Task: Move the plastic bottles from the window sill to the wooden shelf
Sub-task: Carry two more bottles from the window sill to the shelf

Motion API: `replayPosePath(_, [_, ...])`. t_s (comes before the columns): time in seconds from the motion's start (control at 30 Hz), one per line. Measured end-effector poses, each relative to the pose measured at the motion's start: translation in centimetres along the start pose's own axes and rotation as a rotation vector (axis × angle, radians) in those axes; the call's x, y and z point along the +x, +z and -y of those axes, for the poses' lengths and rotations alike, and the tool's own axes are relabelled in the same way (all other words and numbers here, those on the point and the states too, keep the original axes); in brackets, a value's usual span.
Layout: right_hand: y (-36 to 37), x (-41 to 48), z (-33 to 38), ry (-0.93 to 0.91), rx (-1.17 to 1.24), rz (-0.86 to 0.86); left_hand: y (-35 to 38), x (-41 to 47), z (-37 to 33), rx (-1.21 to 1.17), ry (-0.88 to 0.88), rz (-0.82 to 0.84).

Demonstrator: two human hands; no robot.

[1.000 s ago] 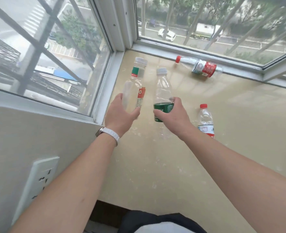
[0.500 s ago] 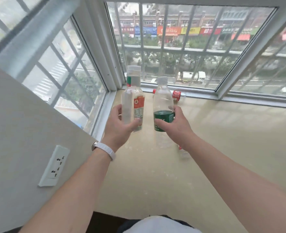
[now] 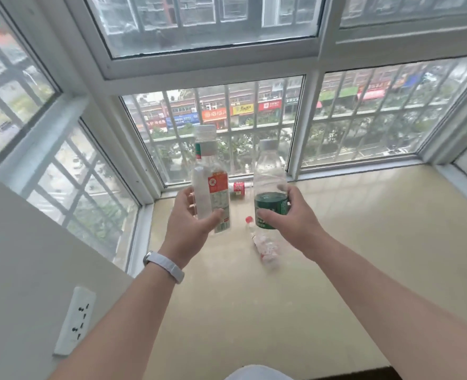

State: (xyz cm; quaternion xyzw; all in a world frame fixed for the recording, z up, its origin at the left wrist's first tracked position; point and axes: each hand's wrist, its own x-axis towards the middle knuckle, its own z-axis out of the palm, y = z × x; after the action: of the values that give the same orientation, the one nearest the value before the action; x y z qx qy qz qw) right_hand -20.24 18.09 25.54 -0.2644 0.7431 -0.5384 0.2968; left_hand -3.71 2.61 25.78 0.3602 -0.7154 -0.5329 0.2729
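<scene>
My left hand (image 3: 190, 224) grips a clear bottle with an orange-red and white label (image 3: 210, 182), held upright above the sill. My right hand (image 3: 290, 223) grips a clear bottle with a green label (image 3: 270, 185), also upright and lifted. Between my hands, a small red-capped bottle (image 3: 262, 242) stands on the beige window sill (image 3: 364, 242). A red-labelled bottle (image 3: 238, 189) lies on its side near the far window frame, partly hidden behind the held bottles. No wooden shelf is in view.
White window frames with bars enclose the sill on the left, far and right sides. A white wall socket (image 3: 74, 319) sits on the wall at lower left. The sill's near edge runs along the bottom right.
Both hands have lifted their bottles higher off the sill. The view has tilted upward, showing more of the window and the street outside.
</scene>
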Motion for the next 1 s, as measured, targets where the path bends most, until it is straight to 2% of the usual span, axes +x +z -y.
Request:
replayPosePath(0.2, [-0.2,-4.2,-0.7,0.045,0.009,-0.167,0.3,0.0,-0.9,-0.044,0.058,0.172])
replayPosePath(0.57, [-2.6,-11.8,-3.2,0.151,-0.046,-0.46,4.8,-2.0,-0.4,-0.192,0.04,0.47])
replayPosePath(0.87, [-8.3,-15.8,-5.4,0.156,0.03,-0.625,12.0,-4.4,-2.8,-0.11,0.069,0.668])
replayPosePath(1.0, [-12.9,-18.9,-7.2,0.174,-0.041,-0.637,17.6,-6.2,-5.1,-0.091,0.102,0.725])
